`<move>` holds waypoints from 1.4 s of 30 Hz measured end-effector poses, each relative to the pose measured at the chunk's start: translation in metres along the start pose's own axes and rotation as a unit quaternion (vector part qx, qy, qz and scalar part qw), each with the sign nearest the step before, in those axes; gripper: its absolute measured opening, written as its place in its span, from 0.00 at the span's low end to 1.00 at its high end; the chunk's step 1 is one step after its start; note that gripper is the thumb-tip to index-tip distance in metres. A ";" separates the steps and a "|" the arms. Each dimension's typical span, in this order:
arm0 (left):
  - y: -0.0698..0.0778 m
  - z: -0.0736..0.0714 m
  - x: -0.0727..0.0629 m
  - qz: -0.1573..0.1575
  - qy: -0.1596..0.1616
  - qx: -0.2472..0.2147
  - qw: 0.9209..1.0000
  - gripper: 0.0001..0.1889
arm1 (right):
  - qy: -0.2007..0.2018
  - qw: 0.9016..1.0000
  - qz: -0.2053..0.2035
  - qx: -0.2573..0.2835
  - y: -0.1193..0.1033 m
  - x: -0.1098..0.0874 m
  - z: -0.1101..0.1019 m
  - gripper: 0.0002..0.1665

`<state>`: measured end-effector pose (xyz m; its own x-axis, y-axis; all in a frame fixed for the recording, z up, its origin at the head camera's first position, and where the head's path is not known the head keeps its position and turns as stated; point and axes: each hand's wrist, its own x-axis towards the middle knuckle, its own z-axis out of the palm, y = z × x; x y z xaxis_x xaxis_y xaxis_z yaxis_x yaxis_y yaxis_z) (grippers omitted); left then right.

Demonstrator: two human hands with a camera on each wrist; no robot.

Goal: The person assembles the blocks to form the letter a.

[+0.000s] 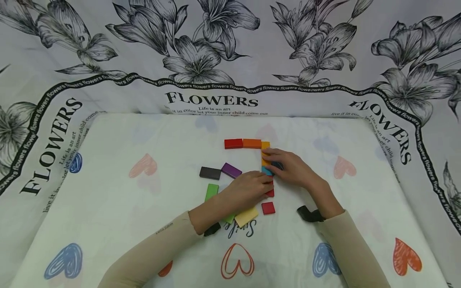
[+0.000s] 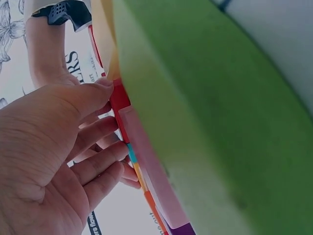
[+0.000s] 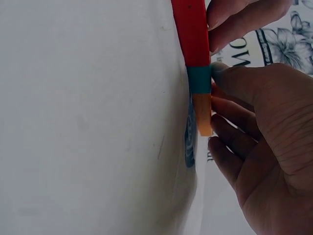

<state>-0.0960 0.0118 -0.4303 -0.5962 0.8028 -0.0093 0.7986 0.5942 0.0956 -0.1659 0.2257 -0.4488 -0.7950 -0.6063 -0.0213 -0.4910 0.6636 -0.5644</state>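
In the head view, a row of end-to-end coloured blocks makes a corner: a red block (image 1: 233,143) and an orange block (image 1: 252,143), then a yellow block (image 1: 265,145), a blue block (image 1: 266,171) and another red block (image 1: 270,193) running towards me. My left hand (image 1: 248,186) reaches over the nearer red block and pinches it, thumb and fingertips along its edges. The right hand (image 1: 293,168) comes from the right with relaxed fingers, its thumb (image 3: 230,76) at the blue block's edge and its fingertips on the yellow block.
A small red square block (image 1: 268,208) lies just below the row. Left of it lie a black block (image 1: 210,173), a purple block (image 1: 231,170), a green block (image 1: 211,192) and a pale yellow block (image 1: 246,217), some partly under my left arm. A heart-print cloth (image 1: 108,224) covers the table.
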 end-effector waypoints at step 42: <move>0.001 0.007 -0.006 -0.002 0.017 -0.026 1.000 0.19 | 0.007 1.000 0.001 -0.018 -0.004 0.000 0.002 0.27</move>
<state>-0.0909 0.0075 -0.4369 -0.6024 0.7979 0.0237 0.7914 0.5931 0.1478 -0.1630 0.2225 -0.4481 -0.8001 -0.5997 -0.0106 -0.5027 0.6801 -0.5337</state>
